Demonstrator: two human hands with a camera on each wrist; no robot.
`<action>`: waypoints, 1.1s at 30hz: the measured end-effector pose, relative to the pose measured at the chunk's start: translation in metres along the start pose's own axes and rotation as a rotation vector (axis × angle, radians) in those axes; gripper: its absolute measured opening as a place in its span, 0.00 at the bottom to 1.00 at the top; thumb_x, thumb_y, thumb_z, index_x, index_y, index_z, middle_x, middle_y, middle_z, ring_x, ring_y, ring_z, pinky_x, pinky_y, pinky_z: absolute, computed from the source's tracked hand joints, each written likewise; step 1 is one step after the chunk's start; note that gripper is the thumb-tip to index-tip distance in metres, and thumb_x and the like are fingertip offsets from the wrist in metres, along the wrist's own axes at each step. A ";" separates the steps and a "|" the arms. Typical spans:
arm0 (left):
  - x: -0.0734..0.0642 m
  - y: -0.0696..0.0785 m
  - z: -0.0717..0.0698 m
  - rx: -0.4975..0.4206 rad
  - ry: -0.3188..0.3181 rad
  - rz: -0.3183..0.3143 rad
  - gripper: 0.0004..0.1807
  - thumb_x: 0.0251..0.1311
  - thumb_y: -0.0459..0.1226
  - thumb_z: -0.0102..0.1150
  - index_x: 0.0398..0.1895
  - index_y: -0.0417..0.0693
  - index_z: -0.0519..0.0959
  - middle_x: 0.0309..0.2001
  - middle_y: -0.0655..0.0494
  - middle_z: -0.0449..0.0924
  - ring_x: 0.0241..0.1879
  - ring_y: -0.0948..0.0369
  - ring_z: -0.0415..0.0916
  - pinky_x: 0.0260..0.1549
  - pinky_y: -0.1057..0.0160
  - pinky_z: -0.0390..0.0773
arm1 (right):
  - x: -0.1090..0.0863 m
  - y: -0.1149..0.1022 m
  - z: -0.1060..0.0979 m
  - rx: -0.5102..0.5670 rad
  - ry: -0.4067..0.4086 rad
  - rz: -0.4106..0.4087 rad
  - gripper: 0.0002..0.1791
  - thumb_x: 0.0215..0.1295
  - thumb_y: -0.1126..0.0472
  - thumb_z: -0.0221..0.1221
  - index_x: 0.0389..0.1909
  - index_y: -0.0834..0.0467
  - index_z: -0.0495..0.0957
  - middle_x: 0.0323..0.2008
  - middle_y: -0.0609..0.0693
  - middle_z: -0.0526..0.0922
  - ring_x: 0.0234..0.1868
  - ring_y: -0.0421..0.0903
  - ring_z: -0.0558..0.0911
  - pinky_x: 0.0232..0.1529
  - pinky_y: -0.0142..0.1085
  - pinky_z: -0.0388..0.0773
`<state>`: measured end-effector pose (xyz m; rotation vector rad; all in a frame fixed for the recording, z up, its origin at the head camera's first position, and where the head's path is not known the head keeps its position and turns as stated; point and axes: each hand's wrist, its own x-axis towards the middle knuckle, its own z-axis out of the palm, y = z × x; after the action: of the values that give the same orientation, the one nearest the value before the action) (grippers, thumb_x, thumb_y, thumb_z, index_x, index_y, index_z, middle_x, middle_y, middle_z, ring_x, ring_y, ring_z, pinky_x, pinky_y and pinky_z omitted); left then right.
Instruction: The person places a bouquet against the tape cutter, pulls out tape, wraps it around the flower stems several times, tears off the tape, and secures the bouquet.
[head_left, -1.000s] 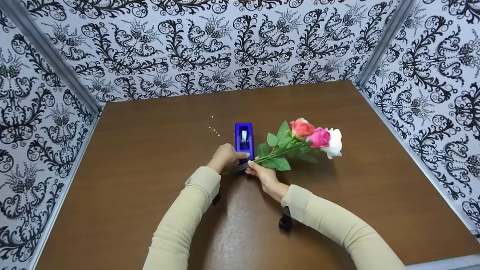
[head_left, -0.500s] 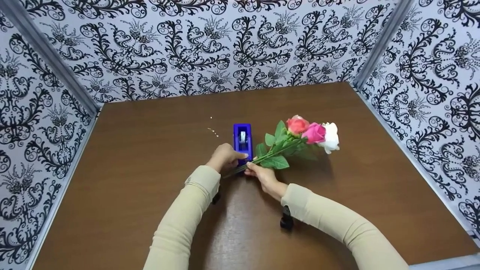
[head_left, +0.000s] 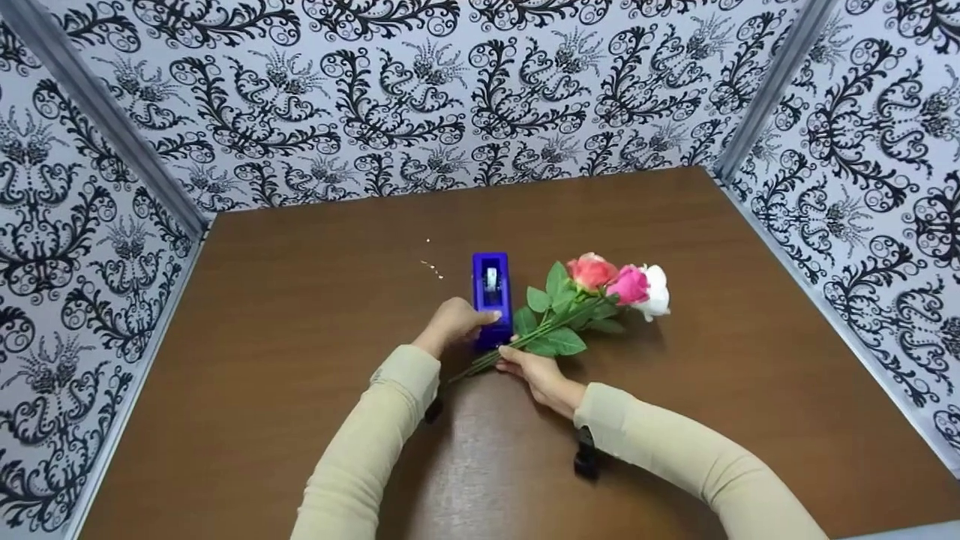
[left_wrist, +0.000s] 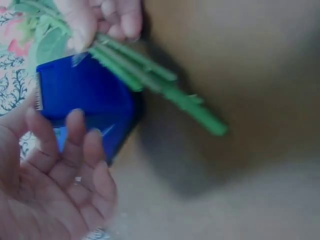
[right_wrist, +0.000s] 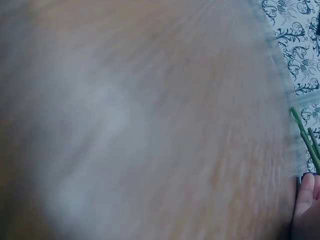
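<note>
A blue tape dispenser (head_left: 486, 297) with a roll of clear tape stands on the table. My left hand (head_left: 455, 322) holds its front end, thumb on top; in the left wrist view the fingers (left_wrist: 75, 140) curl beside its blue side. My right hand (head_left: 536, 371) pinches a bunch of artificial roses by the green stems (head_left: 491, 358), right at the dispenser's front. The coral rose (head_left: 591, 271), pink rose (head_left: 628, 285) and white rose (head_left: 655, 294) point to the right. Bare stem ends (left_wrist: 200, 115) stick out past the right hand's fingertips in the left wrist view.
The brown wooden table (head_left: 300, 300) is enclosed by patterned black-and-white walls (head_left: 420, 97). Small pale specks (head_left: 433, 268) lie left of the dispenser. Dark wrist-worn devices (head_left: 586, 454) hang beneath the sleeves. The right wrist view is mostly blurred tabletop (right_wrist: 150, 125).
The roses have come lower and slightly left, and more of the stem ends shows below the left hand. Both hands keep their hold; the head view has shifted slightly.
</note>
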<state>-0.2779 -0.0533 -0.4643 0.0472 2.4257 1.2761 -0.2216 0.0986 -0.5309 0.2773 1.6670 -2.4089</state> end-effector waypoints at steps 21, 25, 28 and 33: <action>-0.036 -0.030 0.023 -0.455 -0.535 0.340 0.13 0.69 0.40 0.41 0.29 0.44 0.70 0.16 0.62 0.63 0.14 0.68 0.57 0.13 0.71 0.59 | -0.022 -0.033 0.005 0.075 -0.095 -0.132 0.17 0.63 0.71 0.52 0.52 0.67 0.64 0.21 0.45 0.76 0.21 0.39 0.76 0.26 0.30 0.73; -0.042 -0.022 0.033 -0.471 -0.461 0.374 0.14 0.70 0.39 0.37 0.25 0.46 0.67 0.13 0.62 0.57 0.12 0.68 0.52 0.12 0.70 0.54 | -0.023 -0.033 0.006 0.103 -0.103 -0.128 0.14 0.66 0.68 0.50 0.51 0.67 0.68 0.18 0.45 0.71 0.18 0.37 0.69 0.20 0.27 0.65; -0.047 -0.018 0.042 -0.448 -0.385 0.413 0.15 0.70 0.36 0.38 0.28 0.38 0.69 0.12 0.62 0.56 0.11 0.69 0.51 0.12 0.71 0.52 | -0.026 -0.032 0.005 0.073 -0.088 -0.099 0.09 0.66 0.67 0.49 0.43 0.65 0.74 0.15 0.45 0.70 0.16 0.36 0.65 0.18 0.26 0.61; -0.053 -0.015 0.053 -0.131 -0.131 0.559 0.14 0.67 0.35 0.44 0.41 0.30 0.73 0.21 0.56 0.69 0.21 0.65 0.65 0.22 0.68 0.66 | -0.029 -0.032 0.007 0.031 -0.056 -0.072 0.08 0.66 0.64 0.51 0.30 0.59 0.78 0.12 0.43 0.70 0.14 0.35 0.63 0.16 0.25 0.59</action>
<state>-0.2077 -0.0314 -0.4856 0.7925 2.2860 1.5949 -0.2025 0.1047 -0.4915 0.1550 1.6441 -2.4715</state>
